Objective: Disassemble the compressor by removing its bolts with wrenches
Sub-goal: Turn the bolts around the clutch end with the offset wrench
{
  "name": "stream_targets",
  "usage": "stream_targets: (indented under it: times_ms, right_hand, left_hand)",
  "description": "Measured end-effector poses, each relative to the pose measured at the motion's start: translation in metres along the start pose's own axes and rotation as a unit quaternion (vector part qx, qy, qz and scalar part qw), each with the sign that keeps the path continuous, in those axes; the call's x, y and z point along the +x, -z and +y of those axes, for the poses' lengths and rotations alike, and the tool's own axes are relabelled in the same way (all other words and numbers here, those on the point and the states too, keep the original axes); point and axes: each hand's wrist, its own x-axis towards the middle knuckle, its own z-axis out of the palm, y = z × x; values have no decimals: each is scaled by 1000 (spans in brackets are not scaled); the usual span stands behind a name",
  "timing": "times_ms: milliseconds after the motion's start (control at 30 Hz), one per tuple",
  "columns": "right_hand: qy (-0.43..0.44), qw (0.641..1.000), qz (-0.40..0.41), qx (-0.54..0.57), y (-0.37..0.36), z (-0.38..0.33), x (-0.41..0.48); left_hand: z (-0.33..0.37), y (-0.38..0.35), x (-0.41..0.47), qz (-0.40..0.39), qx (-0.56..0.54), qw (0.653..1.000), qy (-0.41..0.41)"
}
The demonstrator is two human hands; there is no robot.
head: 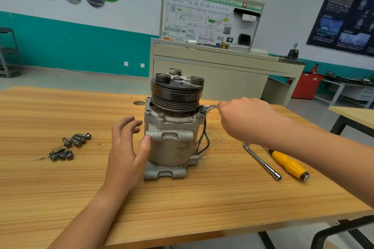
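The compressor (172, 147) stands upright near the middle of the wooden counter (182, 208), pulley end up. The left forearm reaches in from the lower left. The left hand (125, 151) is at the housing's left side with its thumb pressed flat against the body, its fingers apart and loosely curved, clasping nothing. The right arm comes in from the right edge, wrist raised above the counter. The right hand (242, 119) is closed in a fist round the handle of a small wrench (210, 107). The wrench's head sits at the upper flange on the compressor's right side, just below the pulley.

Loose bolts (77, 141) lie in two small clusters on the counter, well left of the compressor. A slim metal socket bar (262, 161) and a yellow-handled screwdriver (289, 164) lie side by side to its right, under the right forearm.
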Motion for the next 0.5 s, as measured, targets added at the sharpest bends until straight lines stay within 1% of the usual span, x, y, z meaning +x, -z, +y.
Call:
stream_targets:
  times_ms: [133, 200, 500]
  right_hand:
    - [32, 997, 27, -62, -2, -3, -3]
    - [40, 996, 30, -71, -2, -2, -1]
    - [40, 999, 15, 9, -12, 18, 7]
  left_hand:
    - [0, 0, 0, 3, 3, 1000, -3]
    - [-1, 0, 0, 4, 5, 1000, -3]
    - [-1, 0, -1, 3, 7, 1000, -4]
